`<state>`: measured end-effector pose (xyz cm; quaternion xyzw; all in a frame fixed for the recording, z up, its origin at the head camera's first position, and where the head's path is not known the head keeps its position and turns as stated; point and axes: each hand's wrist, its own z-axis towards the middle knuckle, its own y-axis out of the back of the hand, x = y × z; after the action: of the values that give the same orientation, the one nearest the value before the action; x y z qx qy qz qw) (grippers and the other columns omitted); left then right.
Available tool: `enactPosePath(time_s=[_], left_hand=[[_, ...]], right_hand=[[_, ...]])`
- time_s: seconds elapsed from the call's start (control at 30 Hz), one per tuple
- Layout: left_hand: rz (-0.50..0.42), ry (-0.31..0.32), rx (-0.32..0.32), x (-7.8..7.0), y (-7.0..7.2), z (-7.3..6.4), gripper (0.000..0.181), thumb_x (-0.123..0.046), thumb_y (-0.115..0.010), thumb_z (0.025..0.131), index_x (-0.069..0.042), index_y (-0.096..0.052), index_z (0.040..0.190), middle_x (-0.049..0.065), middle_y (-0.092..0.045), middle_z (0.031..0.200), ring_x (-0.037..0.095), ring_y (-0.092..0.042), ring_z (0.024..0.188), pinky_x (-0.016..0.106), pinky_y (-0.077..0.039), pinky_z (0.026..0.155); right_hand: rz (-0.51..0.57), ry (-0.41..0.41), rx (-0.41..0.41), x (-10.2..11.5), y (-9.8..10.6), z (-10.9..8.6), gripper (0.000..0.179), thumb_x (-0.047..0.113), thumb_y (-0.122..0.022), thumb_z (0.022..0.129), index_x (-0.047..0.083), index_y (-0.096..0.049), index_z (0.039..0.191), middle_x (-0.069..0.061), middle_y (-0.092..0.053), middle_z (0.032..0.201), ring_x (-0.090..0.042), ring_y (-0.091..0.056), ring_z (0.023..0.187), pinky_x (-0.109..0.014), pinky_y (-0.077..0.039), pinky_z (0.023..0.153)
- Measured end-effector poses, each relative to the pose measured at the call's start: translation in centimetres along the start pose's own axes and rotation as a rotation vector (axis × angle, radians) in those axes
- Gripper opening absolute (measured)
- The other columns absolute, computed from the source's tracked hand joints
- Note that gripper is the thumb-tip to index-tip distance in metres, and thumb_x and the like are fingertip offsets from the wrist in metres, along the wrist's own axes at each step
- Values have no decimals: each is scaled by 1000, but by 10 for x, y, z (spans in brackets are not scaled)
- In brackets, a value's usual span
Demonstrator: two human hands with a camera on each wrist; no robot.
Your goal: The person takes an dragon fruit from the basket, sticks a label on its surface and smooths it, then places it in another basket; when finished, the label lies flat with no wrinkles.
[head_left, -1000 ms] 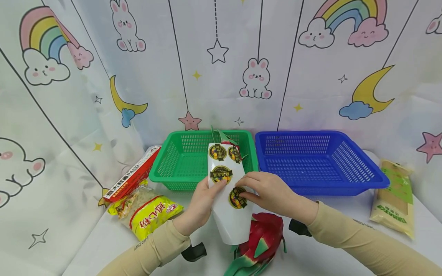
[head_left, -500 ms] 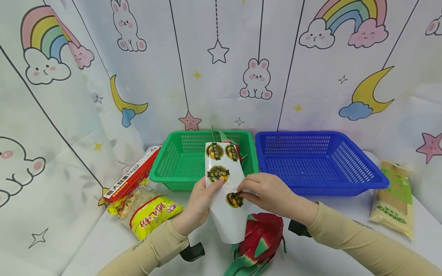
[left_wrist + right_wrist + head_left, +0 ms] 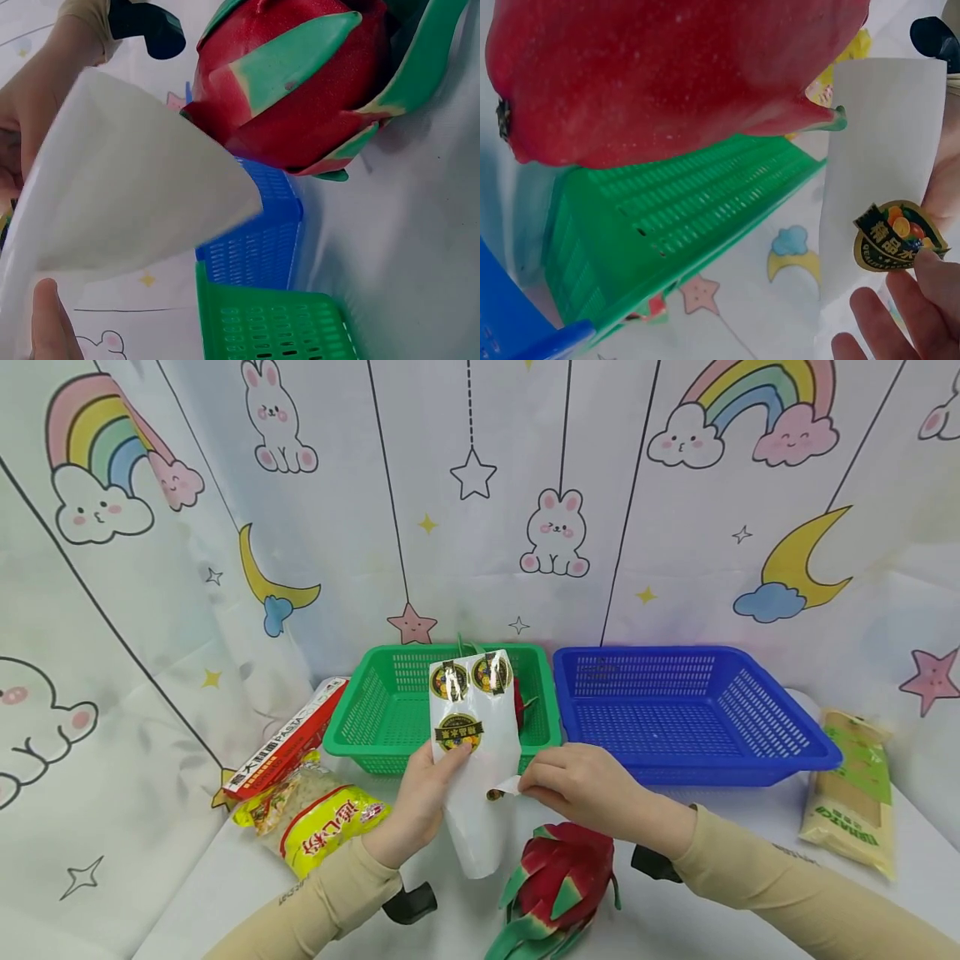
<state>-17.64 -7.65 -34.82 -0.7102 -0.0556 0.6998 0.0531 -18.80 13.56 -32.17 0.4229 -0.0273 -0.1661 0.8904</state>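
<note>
We see the left hand [image 3: 416,810] clamped on the sticker sheet [image 3: 480,827], thumb across its front, probably to steady the paper against the pull from the right hand [image 3: 588,789]. That right hand, thumb and finger pinched together on one sticker [image 3: 885,244], lifts its edge just beside the sheet, we think because a curled edge peels more easily. The dragon fruit [image 3: 570,877] lies just nearer the body than the right hand, likely for easy reach, while the green basket [image 3: 356,739] stands beyond both hands.
</note>
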Motion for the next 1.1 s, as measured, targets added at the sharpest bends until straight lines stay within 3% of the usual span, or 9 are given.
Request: enactPosePath(time_s=[0.37,0.73,0.9,1.1], left_hand=[[12,19,-47,2,12,1,34,-13,-51,93,-1,-50,125,9,-58,108,13,-58,85,29,-49,73],[51,69,-57,15,32,0,34,-13,-55,91,-1,-52,123,5,-62,99,12,-60,81,28,-50,72],[103,99,-22,23,43,-5,37,-14,-54,92,-1,-50,126,9,-62,106,13,-61,84,28,-49,73],[140,141,49,36,50,-10,39,-18,-55,91,1,-50,124,7,-64,101,13,-61,82,29,-49,72]], right_hand=[[-5,-3,31,0,5,-7,24,6,-80,65,15,-67,82,7,-65,77,-7,-61,72,-17,-49,64],[-13,-15,5,-3,8,-13,26,5,-80,64,15,-67,83,6,-64,77,-7,-59,72,-17,-50,64],[-22,-15,0,-6,8,-15,26,4,-80,64,15,-67,84,6,-64,77,-6,-58,71,-16,-49,63],[-14,-31,4,-7,7,-14,25,4,-79,65,14,-67,84,6,-64,77,-6,-57,70,-15,-47,61]])
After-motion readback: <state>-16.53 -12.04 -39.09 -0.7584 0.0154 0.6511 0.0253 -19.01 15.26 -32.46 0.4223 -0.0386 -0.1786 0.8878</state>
